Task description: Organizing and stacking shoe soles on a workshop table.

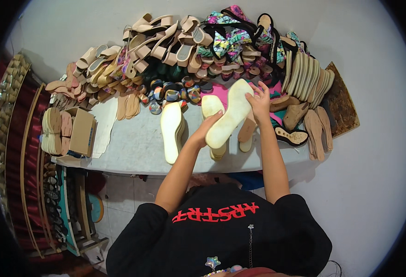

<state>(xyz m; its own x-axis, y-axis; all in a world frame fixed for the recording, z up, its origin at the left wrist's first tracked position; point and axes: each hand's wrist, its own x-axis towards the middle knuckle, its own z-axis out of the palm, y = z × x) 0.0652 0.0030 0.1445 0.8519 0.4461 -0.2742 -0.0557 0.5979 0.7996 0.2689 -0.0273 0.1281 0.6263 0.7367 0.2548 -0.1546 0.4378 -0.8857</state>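
The person holds a pale insole [229,114] up over the worktop [133,143], tilted, its heel end low and its toe end high. The left hand [206,128] takes the lower end — grip closed on the edge, fingers wrapped under it. The right hand [259,100] has the upper end, its grip narrow, fingertips [250,97] pinching the rim while the other fingers spread loose. So the insole spans between the two hands, clear of the surface.

Below it, more insoles lie flat: one long one [172,130] just to the left, and a small stack [212,107] partly hidden behind the held piece.

At the left edge of the worktop sits an open cardboard box [82,130]; pinkish soles [66,131] stand on edge just beside it, and a stack of pale soles [51,130] leans next to those — whether they are in the box I cannot tell.

Along the back wall, beige sandals [152,37] are piled high, with floral ones [226,34] to their right. A row of ridged soles [307,76] stands on edge further right.
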